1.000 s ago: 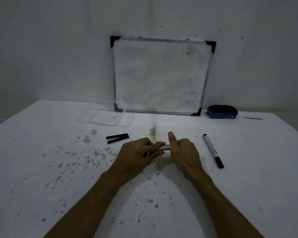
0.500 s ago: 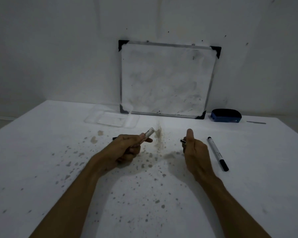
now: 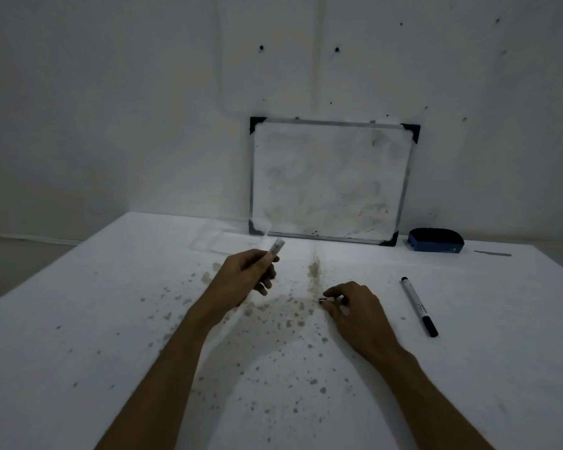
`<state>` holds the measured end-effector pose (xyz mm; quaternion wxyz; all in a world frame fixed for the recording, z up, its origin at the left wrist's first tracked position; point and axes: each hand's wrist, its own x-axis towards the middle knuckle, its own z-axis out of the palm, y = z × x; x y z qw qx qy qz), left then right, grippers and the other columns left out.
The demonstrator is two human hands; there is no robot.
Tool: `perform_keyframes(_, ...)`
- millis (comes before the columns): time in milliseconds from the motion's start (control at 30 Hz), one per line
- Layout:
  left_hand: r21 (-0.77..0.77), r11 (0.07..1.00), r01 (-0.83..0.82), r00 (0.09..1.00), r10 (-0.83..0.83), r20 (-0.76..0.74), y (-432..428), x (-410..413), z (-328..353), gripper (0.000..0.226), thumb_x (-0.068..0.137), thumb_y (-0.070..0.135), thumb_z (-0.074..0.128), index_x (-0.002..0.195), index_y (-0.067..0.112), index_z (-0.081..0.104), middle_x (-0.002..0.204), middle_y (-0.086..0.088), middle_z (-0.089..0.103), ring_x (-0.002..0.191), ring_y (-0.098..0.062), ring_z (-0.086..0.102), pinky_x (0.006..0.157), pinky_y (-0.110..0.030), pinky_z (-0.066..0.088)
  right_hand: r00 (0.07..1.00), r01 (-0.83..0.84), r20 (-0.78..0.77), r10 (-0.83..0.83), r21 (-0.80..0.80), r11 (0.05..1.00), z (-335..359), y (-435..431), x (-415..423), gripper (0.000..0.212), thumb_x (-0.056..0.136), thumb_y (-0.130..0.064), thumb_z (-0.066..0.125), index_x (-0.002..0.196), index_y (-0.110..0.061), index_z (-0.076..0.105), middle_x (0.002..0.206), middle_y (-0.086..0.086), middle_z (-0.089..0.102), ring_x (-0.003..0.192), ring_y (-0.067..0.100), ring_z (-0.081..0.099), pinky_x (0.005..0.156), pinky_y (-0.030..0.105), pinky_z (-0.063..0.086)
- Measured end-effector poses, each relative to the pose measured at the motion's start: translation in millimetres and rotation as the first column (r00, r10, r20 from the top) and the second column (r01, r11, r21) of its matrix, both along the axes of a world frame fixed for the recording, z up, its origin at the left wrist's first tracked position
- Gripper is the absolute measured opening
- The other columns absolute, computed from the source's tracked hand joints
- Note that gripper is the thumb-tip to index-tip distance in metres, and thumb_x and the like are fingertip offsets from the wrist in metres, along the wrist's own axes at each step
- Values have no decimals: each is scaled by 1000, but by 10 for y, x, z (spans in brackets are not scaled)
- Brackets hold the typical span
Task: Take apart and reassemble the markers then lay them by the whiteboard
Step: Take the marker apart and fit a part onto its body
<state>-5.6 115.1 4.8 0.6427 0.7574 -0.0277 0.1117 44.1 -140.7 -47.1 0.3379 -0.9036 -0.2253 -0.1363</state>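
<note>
My left hand is shut on a white marker barrel, held above the table with its open end tilted up and to the right. My right hand rests low on the table, its fingertips pinched on a small black marker piece. A whole capped marker lies on the table to the right of my right hand. The whiteboard leans upright against the wall at the back of the table. The two black pieces seen earlier are hidden behind my left hand.
A blue eraser sits right of the whiteboard, with a thin grey strip beyond it. A clear plastic tray lies left of the board's foot. The white table is speckled with brown stains.
The two hands pulled the marker apart: the left lifted the barrel up and left, the right carried the black piece down to the table. The camera tilted upward.
</note>
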Motion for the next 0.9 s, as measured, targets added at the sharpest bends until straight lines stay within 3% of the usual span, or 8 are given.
perform_keyframes(100, -165, 985, 49, 996, -60, -64, -148, -68, -58, 28, 112, 25, 51, 117, 4, 68, 93, -12, 82, 80, -29, 77, 76, -36, 66, 999, 42, 25, -41, -43, 998, 47, 26, -96, 33, 90, -41, 69, 120, -26, 71, 117, -3, 67, 106, 15, 59, 96, 36, 47)
perform_keyframes(167, -287, 957, 45, 997, -63, -51, -286, -53, -80, 30, 114, 22, 46, 119, -2, 63, 98, -17, 83, 88, -32, 80, 80, -38, 66, 1000, 24, -5, -23, 33, 999, 97, 59, -187, 42, 88, -44, 70, 127, -32, 61, 123, -8, 62, 110, 10, 55, 98, 34, 45)
perform_keyframes(267, -495, 868, 32, 999, -37, 0, -469, -14, -94, 31, 115, 21, 41, 115, -3, 61, 116, -25, 79, 109, -39, 77, 95, -43, 63, 981, -115, -125, 146, 229, 967, 191, 144, -314, 56, 82, -41, 78, 130, -46, 49, 110, -20, 62, 94, -1, 60, 73, 15, 52)
perform_keyframes(333, -598, 800, 46, 999, -44, 18, -528, -11, -95, 34, 116, 20, 37, 110, -4, 60, 128, -28, 74, 121, -40, 71, 105, -44, 58, 939, -194, -208, 273, 335, 922, 237, 207, -353, 68, 79, -35, 84, 134, -46, 45, 103, -16, 68, 85, 2, 66, 65, 15, 54)
perform_keyframes(500, -683, 724, 99, 993, -112, 25, -625, -78, -189, 38, 113, 19, 45, 131, -13, 58, 135, -26, 71, 125, -34, 71, 104, -38, 59, 894, -132, -218, 392, 707, 695, 237, 331, -398, 41, 87, -36, 76, 126, -34, 65, 96, -4, 75, 80, 11, 70, 68, 19, 55)
perform_keyframes(667, -702, 710, 56, 987, -144, -67, -745, -65, -226, 44, 94, 30, 69, 123, -4, 68, 133, -27, 71, 125, -33, 71, 107, -39, 56, 779, 175, -337, 529, 926, 333, 191, 315, -275, 32, 93, -30, 67, 118, -11, 72, 80, -1, 67, 67, 9, 55, 63, 23, 50)
perform_keyframes(767, -822, 568, -46, 969, -176, -175, -759, -46, -271, 57, 101, 49, 62, 119, -4, 72, 125, -23, 76, 116, -32, 76, 105, -42, 56, 790, 235, -374, 487, 917, 323, 170, 261, -224, 26, 99, -29, 60, 103, -6, 71, 73, 1, 60, 58, 9, 51, 51, 22, 47)
perform_keyframes(900, -903, 404, -147, 946, -209, -248, -745, -12, -362, 63, 108, 49, 50, 127, -9, 66, 124, -30, 75, 117, -41, 74, 103, -47, 55, 815, 243, -412, 407, 881, 406, 136, 254, -210, 29, 101, -32, 56, 99, -6, 69, 76, 5, 63, 59, 12, 52, 53, 27, 44)
